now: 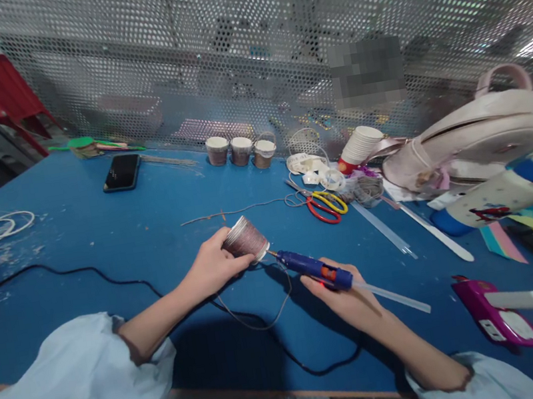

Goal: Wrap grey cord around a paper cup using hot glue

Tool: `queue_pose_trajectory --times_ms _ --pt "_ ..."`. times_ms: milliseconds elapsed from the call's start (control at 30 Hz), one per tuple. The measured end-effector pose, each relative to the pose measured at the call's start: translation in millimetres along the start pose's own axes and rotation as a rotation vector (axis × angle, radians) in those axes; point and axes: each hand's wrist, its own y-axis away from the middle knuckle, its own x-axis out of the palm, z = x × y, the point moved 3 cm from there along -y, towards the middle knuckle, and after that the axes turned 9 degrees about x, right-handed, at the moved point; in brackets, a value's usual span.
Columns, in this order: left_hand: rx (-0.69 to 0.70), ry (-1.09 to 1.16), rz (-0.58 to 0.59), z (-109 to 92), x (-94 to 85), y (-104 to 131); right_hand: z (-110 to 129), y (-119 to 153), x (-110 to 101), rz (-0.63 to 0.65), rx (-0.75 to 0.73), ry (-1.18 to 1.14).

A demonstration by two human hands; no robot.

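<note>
My left hand (218,261) is closed around a small paper cup (246,240) wrapped in brownish-grey cord, tilted on its side above the table. In my right hand (344,291) is a blue hot glue gun (310,268), its nozzle at the cup's rim and a clear glue stick (393,297) out of its back. A loose length of grey cord (261,328) loops down below the cup. Three more cord-wrapped cups, among them a left one (217,151) and a right one with a handle (265,154), stand upright at the back of the blue table.
Red and yellow scissors (323,207), a stack of paper cups (359,147) and a ball of grey cord (367,189) lie right of centre. A pale bag (463,134), bottle (507,188) and purple device (499,311) sit right. A phone (121,172) lies left; a black cable (101,273) crosses.
</note>
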Motion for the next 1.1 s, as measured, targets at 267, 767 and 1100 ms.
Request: queue_pose_trajectory --times_ms 267,767,1100 --pt "0.01 0.008 0.002 1.2 0.5 0.7 3.2 2.2 -1.3 0.004 -0.005 -0.002" --pt "-0.016 0.044 0.016 -3.0 0.0 2.0 -0.3 0.0 -1.1 0.0 0.061 -0.052" --pt "-0.013 0.04 0.015 -1.2 0.5 0.1 -0.5 4.4 1.4 0.023 -0.007 0.005"
